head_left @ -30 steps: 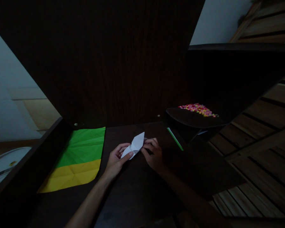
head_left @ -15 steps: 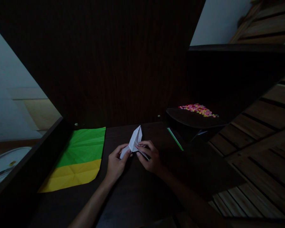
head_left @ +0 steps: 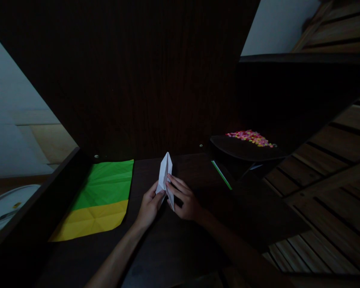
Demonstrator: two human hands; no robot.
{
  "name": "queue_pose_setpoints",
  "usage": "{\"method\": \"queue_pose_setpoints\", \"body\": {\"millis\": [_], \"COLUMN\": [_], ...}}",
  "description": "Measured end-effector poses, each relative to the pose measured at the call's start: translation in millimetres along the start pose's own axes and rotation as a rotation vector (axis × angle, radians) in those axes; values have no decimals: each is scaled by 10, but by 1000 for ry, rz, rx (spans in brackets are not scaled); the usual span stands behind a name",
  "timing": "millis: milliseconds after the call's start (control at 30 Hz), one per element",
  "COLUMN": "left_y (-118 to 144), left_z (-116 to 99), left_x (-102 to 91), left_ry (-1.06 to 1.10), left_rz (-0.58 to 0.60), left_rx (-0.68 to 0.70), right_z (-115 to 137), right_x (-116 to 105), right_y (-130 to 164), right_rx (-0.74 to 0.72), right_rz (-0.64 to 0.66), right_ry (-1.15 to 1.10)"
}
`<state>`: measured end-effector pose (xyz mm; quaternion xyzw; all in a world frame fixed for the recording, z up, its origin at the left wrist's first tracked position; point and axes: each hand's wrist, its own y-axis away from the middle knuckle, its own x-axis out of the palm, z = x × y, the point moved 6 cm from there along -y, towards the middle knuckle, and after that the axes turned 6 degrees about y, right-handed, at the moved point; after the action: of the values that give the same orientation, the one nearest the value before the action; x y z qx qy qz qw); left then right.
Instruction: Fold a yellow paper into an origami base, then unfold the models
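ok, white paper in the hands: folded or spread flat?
Folded: the white paper narrows to a point, with creased, layered flaps.

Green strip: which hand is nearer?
Right. The right hand is left of the green strip; the left hand is farther left, across the white paper.
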<state>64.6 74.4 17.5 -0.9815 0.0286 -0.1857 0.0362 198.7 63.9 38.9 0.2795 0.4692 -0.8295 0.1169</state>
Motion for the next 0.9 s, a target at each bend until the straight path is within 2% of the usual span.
{"method": "queue_pose_setpoints", "body": {"millis": [167,300,367,467,567,667,767,900], "left_y": [38,63,50,19,4,7,8,3], "left_z": [115,105,87,89,98,110,123,127], "left_x": [4,44,52,35,4,-21,-22,-23], "left_ry": [193,379,394,308,214,149,103,6], "left_rz": [6,8,1,-10,-9,-17,-18,-5], "left_rx": [-109,-177,-171,-149,-121,-122,-134,-97], "right_z": [-20,-42,-50,-41,-23,-46,-123,-310], "right_x": [58,104,123,118,35,-77,-154,-160], "right_y": [1,14,20,21,8,-10,-13,54], "right_rx": [12,1,1,-8,-16,46,201,515], "right_rz": [82,157,189,204,132,19,-121,-357], "right_ry": [50,136,155,114,-16,-103,-81,-120]}}
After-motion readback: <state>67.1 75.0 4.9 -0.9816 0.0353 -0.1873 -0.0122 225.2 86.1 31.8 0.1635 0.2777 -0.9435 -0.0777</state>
